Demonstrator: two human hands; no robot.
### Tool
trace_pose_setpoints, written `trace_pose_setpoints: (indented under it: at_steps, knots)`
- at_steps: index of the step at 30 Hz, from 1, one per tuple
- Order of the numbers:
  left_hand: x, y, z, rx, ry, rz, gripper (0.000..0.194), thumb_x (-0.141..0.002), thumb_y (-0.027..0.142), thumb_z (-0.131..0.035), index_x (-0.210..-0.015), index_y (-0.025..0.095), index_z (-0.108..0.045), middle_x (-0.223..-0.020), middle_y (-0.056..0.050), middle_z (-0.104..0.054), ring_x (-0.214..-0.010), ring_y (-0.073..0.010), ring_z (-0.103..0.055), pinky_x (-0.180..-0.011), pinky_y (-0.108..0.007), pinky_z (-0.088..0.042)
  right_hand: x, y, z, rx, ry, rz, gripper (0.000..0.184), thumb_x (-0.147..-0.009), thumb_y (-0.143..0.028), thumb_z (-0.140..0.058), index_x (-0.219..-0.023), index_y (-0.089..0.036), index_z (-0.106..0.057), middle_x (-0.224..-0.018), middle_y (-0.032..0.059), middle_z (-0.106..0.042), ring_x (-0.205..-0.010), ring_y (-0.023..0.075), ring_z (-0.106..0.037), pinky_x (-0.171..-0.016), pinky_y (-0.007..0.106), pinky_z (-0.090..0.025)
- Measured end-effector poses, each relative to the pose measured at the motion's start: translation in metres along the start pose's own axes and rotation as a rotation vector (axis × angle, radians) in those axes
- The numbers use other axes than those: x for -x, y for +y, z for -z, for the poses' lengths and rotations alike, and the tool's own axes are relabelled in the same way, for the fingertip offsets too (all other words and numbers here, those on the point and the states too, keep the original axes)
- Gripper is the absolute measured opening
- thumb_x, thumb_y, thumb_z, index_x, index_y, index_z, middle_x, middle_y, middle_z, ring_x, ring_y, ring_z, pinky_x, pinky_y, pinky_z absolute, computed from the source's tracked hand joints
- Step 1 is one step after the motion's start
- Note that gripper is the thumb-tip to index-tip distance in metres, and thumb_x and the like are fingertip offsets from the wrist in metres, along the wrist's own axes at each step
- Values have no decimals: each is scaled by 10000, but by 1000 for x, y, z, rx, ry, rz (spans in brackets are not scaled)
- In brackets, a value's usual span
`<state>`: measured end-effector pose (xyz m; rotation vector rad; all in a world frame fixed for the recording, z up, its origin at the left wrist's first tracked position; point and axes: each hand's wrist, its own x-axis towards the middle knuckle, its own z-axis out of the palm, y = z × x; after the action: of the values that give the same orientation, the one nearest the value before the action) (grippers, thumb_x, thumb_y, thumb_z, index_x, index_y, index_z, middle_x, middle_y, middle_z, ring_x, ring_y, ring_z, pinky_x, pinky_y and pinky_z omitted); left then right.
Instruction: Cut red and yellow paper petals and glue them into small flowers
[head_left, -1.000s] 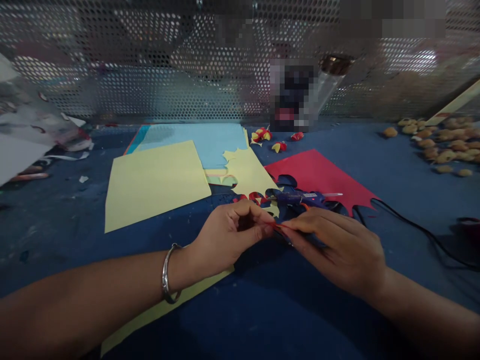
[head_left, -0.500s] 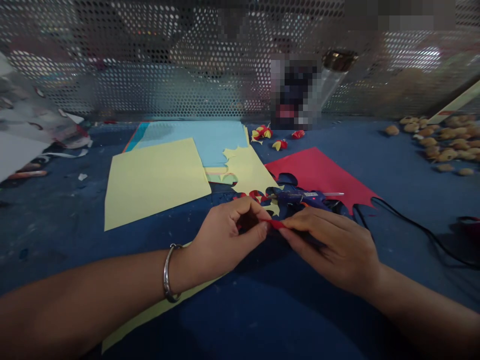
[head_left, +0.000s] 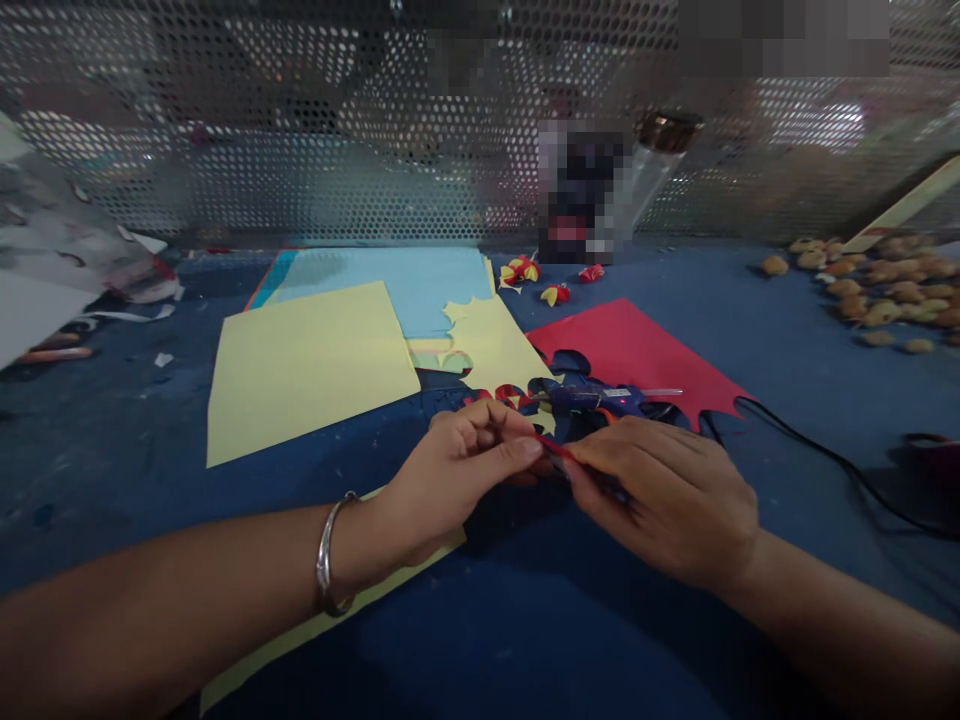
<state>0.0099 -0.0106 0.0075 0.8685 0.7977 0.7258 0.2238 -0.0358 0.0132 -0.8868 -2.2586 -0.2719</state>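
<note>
at the centre of the frame the left hand (head_left: 457,475) and the right hand (head_left: 667,495) meet, fingertips pinched shut from both sides on a small red paper strip (head_left: 553,450) (mostly hidden between them). just above the hands lies a blue glue gun (head_left: 600,400) on a cut red paper sheet (head_left: 637,350), its black cord (head_left: 817,455) running off to the right. a pale yellow paper sheet (head_left: 307,365) sits left of centre on the dark blue table (head_left: 525,620); a silver bangle (head_left: 328,560) circles the left wrist. small red-and-yellow paper flowers (head_left: 551,280) lie further up.
</note>
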Motion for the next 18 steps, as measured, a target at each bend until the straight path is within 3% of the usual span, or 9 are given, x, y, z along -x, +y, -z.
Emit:
trace_pose_setpoints:
  at_steps: [3,6,13,18]
  knots:
    - [1,1,-3,168,33,70,299,-813,269,-893,-954,156,-656,-863,-9,-746,-832,-126,-731,-832,-266,-588,1,1,-1,90,3,66,68,-950,-137,-704,-958,-199,-678,-801,26,-776,-702,162,-734,-722,305,-596]
    - [0,2,-4,225,52,55,319,-755,224,-942,-922,141,-683,-855,-3,-760,-786,-102,-716,-810,-245,-588,0,-1,-1,165,7,113,72,-940,-145,-728,-941,-202,-684,-789,12,-783,-663,148,-718,-674,293,-583]
    - [-2,0,-2,182,78,-53,259,-729,187,-952,-865,131,-739,-921,-26,-783,-862,-102,-708,-836,-218,-565,-2,-3,-3,190,7,135,71,-928,-145,-745,-974,-168,-696,-816,21,-798,-675,150,-716,-662,299,-573]
    - [-4,-2,2,123,67,-125,265,-768,204,-921,-934,157,-719,-978,-45,-800,-887,-121,-722,-900,-261,-563,2,-1,-4,65,-37,49,100,-956,-223,-725,-1040,-177,-697,-852,35,-792,-725,179,-741,-705,321,-591]
